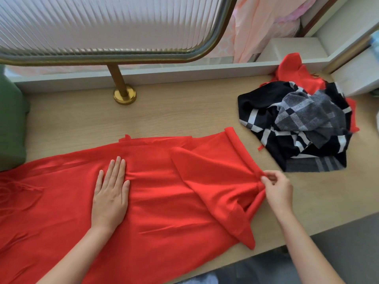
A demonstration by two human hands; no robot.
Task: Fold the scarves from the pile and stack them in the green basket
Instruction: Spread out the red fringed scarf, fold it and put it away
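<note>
Red scarf (174, 201) spread over lower frame on table (184, 115). Left hand (111, 193) flat on it, fingers straight, centre-left. Right hand (277, 191) pinches its bunched right edge. Scarf pile (297, 124) upper right; green basket (10, 124) at left edge.

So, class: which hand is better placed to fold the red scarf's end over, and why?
Probably right: the right hand pinches the bunched end of the red scarf, while the left hand lies flat on its middle.
</note>
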